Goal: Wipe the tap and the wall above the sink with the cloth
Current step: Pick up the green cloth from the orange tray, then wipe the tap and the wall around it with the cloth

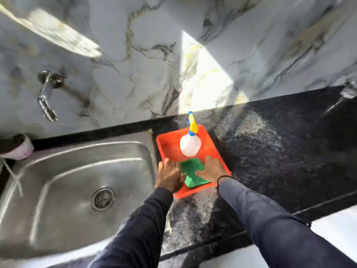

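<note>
A folded green cloth (pixel 193 170) lies in the near end of an orange tray (pixel 166 143) on the black counter, right of the sink. My left hand (pixel 170 176) rests flat on the tray's left rim, its thumb touching the cloth. My right hand (pixel 211 168) lies flat on the cloth's right side, fingers spread. Neither hand grips anything. A chrome tap (pixel 47 95) sticks out of the marble wall (pixel 146 55) above the steel sink (pixel 77 182).
A white spray bottle (pixel 190 145) with a yellow and blue nozzle lies in the tray beyond the cloth. A pink and white holder (pixel 22 147) sits at the sink's far left corner. The black granite counter (pixel 280 151) stretches right. Another chrome fitting (pixel 348 91) shows at the right edge.
</note>
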`<state>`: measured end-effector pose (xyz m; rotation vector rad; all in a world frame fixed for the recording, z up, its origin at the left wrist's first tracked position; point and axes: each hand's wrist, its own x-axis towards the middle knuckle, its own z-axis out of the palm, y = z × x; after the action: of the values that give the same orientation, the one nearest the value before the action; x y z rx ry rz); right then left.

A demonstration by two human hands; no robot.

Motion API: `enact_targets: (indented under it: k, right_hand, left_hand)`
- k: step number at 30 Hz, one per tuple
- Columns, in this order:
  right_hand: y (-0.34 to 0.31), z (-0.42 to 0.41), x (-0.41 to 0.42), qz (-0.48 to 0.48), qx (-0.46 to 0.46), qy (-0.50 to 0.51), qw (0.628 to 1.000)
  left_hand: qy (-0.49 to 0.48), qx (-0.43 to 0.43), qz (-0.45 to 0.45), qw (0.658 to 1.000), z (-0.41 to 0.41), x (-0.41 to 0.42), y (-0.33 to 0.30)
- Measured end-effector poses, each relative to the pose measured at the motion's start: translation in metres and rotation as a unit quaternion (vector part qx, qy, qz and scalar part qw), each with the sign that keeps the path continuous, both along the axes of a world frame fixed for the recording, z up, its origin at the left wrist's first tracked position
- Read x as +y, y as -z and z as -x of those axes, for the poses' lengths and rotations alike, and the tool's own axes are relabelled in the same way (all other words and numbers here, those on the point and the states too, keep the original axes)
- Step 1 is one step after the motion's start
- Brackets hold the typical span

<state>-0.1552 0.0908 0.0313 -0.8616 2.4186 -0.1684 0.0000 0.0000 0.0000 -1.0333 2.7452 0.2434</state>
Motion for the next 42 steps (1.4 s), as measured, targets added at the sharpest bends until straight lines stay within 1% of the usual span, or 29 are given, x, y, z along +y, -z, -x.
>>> enact_targets:
  k: [1,3,7,10,12,13,14,15,16,17,18,19,21,23,25,27,28,29,31,34,36,37,40,42]
  right_hand:
    - [0.007,0.002,0.000,-0.007,-0.016,0.002,1.000]
    - [0.018,0.005,0.001,-0.004,-0.045,0.020,0.999]
    - [0.035,0.015,-0.001,0.002,-0.084,0.053,0.995]
    - [0.040,0.026,-0.003,-0.007,-0.147,0.077,0.986]
    - [0.039,0.029,-0.006,-0.006,-0.200,0.095,0.975]
    - [0.036,0.029,-0.008,0.002,-0.228,0.115,0.967]
    - [0.032,0.029,-0.009,0.016,-0.254,0.137,0.957]
    - [0.026,0.028,-0.011,0.038,-0.278,0.157,0.947]
    - [0.018,0.026,-0.012,0.061,-0.296,0.176,0.937]
    - [0.008,0.023,-0.015,0.088,-0.313,0.186,0.927]
    - [-0.004,0.018,-0.019,0.112,-0.329,0.182,0.920]
    - [-0.014,0.013,-0.024,0.134,-0.346,0.168,0.913]
    - [-0.039,-0.007,-0.039,0.163,-0.369,0.130,0.906]
    - [-0.061,-0.032,-0.060,0.175,-0.386,0.130,0.896]
    - [-0.082,-0.053,-0.081,0.218,-0.412,0.124,0.876]
    - [-0.103,-0.078,-0.107,0.239,-0.441,0.072,0.862]
    - [-0.113,-0.091,-0.122,0.242,-0.461,0.062,0.852]
    - [-0.121,-0.101,-0.135,0.251,-0.490,0.067,0.832]
    - [-0.140,-0.127,-0.167,0.264,-0.531,0.072,0.802]
    - [-0.161,-0.159,-0.210,0.260,-0.554,0.046,0.789]
    - [-0.170,-0.180,-0.239,0.250,-0.577,0.044,0.776]
    - [-0.174,-0.189,-0.254,0.250,-0.573,0.048,0.779]
    - [-0.184,-0.210,-0.299,0.279,-0.513,0.067,0.809]
    - [-0.189,-0.218,-0.325,0.312,-0.498,0.082,0.805]
  left_hand:
    - [0.004,-0.029,0.001,1.000,0.007,0.007,0.002]
    - [-0.015,-0.052,-0.015,0.998,0.019,0.018,0.012]
    - [-0.078,-0.028,-0.052,0.995,0.036,0.033,0.020]
    - [-0.102,0.017,-0.048,0.993,0.040,0.031,0.019]
    - [-0.113,0.032,-0.150,0.982,0.041,0.030,0.015]
    - [-0.102,0.014,-0.205,0.973,0.040,0.028,0.009]
    - [-0.109,0.027,-0.237,0.965,0.036,0.026,0.000]
    - [-0.146,0.061,-0.249,0.956,0.032,0.022,-0.010]
    - [-0.189,0.120,-0.243,0.944,0.028,0.017,-0.019]
    - [-0.219,0.173,-0.214,0.936,0.022,0.011,-0.026]
    - [-0.229,0.211,-0.207,0.928,0.014,0.005,-0.035]
    - [-0.236,0.243,-0.224,0.914,0.006,-0.001,-0.044]
    - [-0.256,0.276,-0.240,0.895,-0.017,-0.014,-0.062]
    - [-0.280,0.312,-0.244,0.874,-0.045,-0.032,-0.080]
    - [-0.289,0.361,-0.245,0.852,-0.069,-0.051,-0.099]
    - [-0.300,0.403,-0.231,0.833,-0.097,-0.072,-0.121]
    - [-0.303,0.422,-0.219,0.826,-0.112,-0.083,-0.133]
    - [-0.306,0.431,-0.207,0.823,-0.125,-0.093,-0.142]
    - [-0.316,0.430,-0.176,0.827,-0.157,-0.115,-0.164]
    - [-0.293,0.432,-0.152,0.839,-0.194,-0.146,-0.194]
    - [-0.288,0.412,-0.128,0.855,-0.212,-0.171,-0.210]
    - [-0.283,0.393,-0.109,0.868,-0.219,-0.186,-0.216]
    - [-0.247,0.329,-0.061,0.910,-0.239,-0.236,-0.230]
    - [-0.216,0.275,-0.016,0.937,-0.251,-0.273,-0.238]
